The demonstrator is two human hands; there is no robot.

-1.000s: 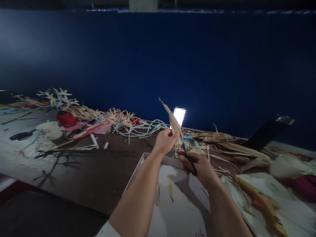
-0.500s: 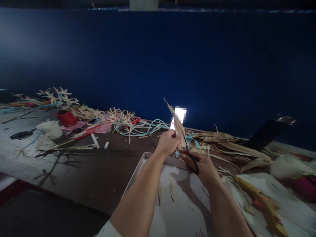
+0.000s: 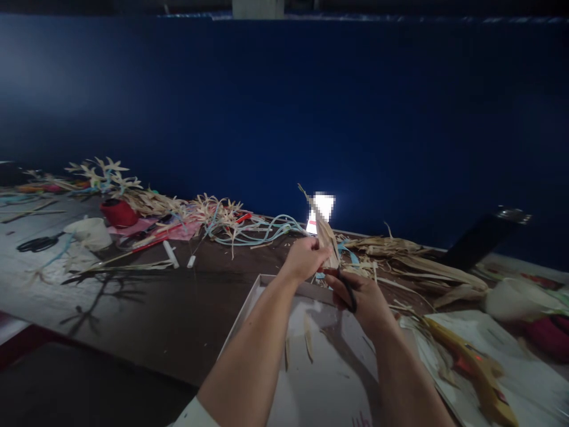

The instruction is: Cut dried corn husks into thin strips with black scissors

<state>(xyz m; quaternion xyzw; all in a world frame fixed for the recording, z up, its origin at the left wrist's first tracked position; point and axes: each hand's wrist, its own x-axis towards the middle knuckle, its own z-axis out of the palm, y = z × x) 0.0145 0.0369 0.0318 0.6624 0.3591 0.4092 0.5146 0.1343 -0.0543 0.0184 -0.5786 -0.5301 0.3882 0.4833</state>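
My left hand (image 3: 303, 259) pinches a dry, pale corn husk (image 3: 326, 237), whose thin tip points up and to the left. Black-handled scissors (image 3: 349, 292) are gripped in my right hand (image 3: 362, 296), just right of the left one. Their blades meet the lower right part of the husk, though the exact contact is hard to make out. Beneath both hands lies a shallow white box (image 3: 255, 290) with a few narrow husk slivers (image 3: 308, 338) inside.
A yellow glue gun (image 3: 471, 362) with a small red light lies at right. Dry husks (image 3: 422, 261) lie behind it. Toward the left are husk flowers (image 3: 217, 207), a red thread spool (image 3: 119, 212), and other black scissors (image 3: 41, 242). A bright lamp (image 3: 323, 207) stands beyond my hands.
The husk's tip has dropped slightly and shifted a little to the right. The scissors have tilted, and their blades now sit lower against the husk. Both hands stay almost in place.
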